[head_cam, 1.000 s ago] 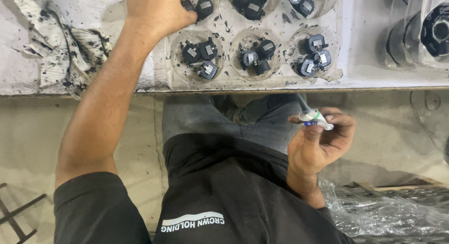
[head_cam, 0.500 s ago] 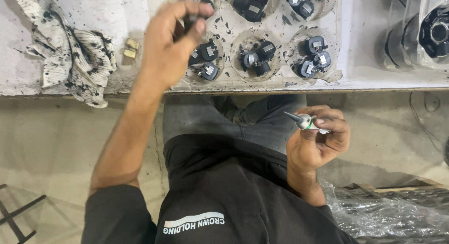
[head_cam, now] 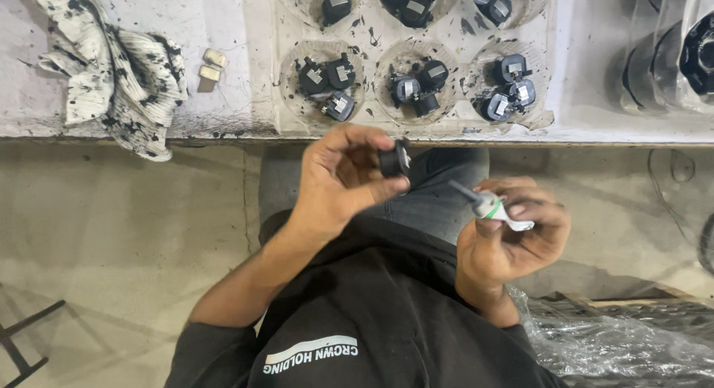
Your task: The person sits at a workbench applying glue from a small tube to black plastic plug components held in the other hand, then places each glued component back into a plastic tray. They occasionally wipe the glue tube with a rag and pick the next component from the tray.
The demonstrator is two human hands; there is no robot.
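**A:** Where are your hands, and what is in them?

**B:** Both sit above your lap, just below the bench edge (head_cam: 111, 131). Your left hand (head_cam: 338, 183) pinches a small black part (head_cam: 394, 159) between thumb and fingertips, closed on it. Your right hand (head_cam: 513, 239) is wrapped round a small white tube with a green collar (head_cam: 492, 208), closed on it too.

**A:** How do the two lie to each other?

**B:** The part is up and to the left of the tube, near but not touching. The tube's long axis slants, its thin grey nozzle aiming up-left toward the part. The left hand is the nearer one to the tray (head_cam: 260, 61).

**A:** What does the part look like?

**B:** Round, dark and stubby, with a paler face turned toward the tube; finer detail is too small to tell.

**A:** And on the bench?

**B:** A white moulded tray, ink-smeared, holds more black parts (head_cam: 327, 83) clustered in round wells, straight ahead of your hands. Left of it lie two small tan blocks (head_cam: 210, 68) and a stained rag (head_cam: 111, 68). Crumpled clear plastic (head_cam: 617, 343) lies by your right side
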